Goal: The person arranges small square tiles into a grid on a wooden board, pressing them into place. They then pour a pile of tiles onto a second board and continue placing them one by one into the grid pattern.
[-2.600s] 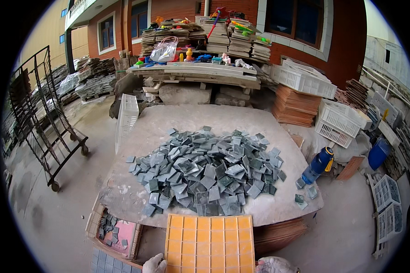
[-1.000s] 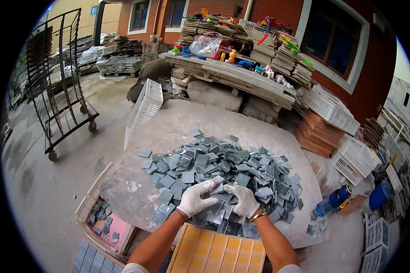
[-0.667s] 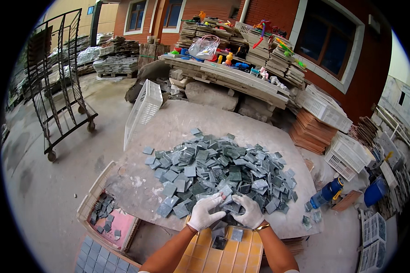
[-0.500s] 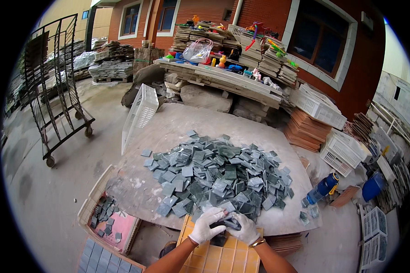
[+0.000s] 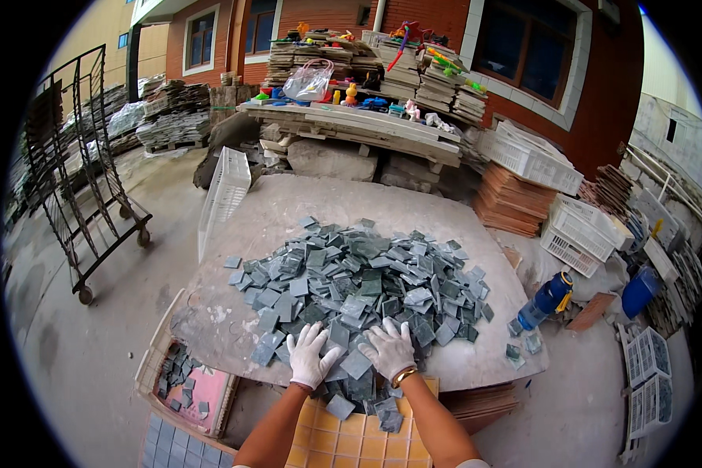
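A wide heap of grey-green square stone tiles (image 5: 366, 269) covers the middle of the stone tabletop (image 5: 437, 210). My left hand (image 5: 310, 357), in a white glove, rests with fingers spread on the heap's near edge. Opposite it, my white-gloved right hand (image 5: 390, 349) also lies open on the tiles, fingers apart. Between and below the hands, loose tiles (image 5: 359, 386) spill over the table's near edge. Several of them lie on the top end of a yellow gridded tray (image 5: 335, 437) close to me.
A crate with a pink base (image 5: 213, 380) holds small tiles at left, above a panel of tiles in rows (image 5: 175, 446). A blue bottle (image 5: 544, 300) stands at the table's right. White crates (image 5: 530, 160), stacked slabs (image 5: 511, 195) and a wheeled metal rack (image 5: 93, 171) stand around.
Both hands have parted and now lie spread on the heap; before, they were together over the tray, holding tiles. Tiles have slid down onto the tray's top. The view has shifted slightly.
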Demonstrator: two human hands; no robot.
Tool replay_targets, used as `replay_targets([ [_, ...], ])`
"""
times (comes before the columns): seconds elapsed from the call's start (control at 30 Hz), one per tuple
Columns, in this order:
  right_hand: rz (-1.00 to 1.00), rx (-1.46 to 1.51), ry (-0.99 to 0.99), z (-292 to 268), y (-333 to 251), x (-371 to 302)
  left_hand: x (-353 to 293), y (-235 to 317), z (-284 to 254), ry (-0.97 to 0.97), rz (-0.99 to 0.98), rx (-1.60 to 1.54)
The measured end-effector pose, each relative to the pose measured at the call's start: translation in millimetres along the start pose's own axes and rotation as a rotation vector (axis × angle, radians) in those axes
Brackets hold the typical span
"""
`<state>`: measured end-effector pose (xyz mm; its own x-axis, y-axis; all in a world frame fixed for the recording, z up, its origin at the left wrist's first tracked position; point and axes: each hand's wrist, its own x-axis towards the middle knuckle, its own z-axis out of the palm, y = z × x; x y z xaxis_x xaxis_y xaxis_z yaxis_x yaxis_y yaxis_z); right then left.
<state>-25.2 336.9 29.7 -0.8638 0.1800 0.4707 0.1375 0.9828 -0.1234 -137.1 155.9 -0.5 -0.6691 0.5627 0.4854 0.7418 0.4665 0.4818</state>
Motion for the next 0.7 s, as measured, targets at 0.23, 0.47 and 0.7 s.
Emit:
replay_targets([
  [0.23, -0.01, 0.401, -0.01, -30, -48, -46, -44, 34, -38, -0.006, 0.163, -0.324],
  [0.47, 0.082, 0.569, -0.01, -45, -96, -108, -99, 48, -60, -0.084, 0.262, -0.528],
  [0.7, -0.06, 0.43, -0.132, -71, -109, -173, -140, 60, -84, -0.139, 0.229, -0.321],
])
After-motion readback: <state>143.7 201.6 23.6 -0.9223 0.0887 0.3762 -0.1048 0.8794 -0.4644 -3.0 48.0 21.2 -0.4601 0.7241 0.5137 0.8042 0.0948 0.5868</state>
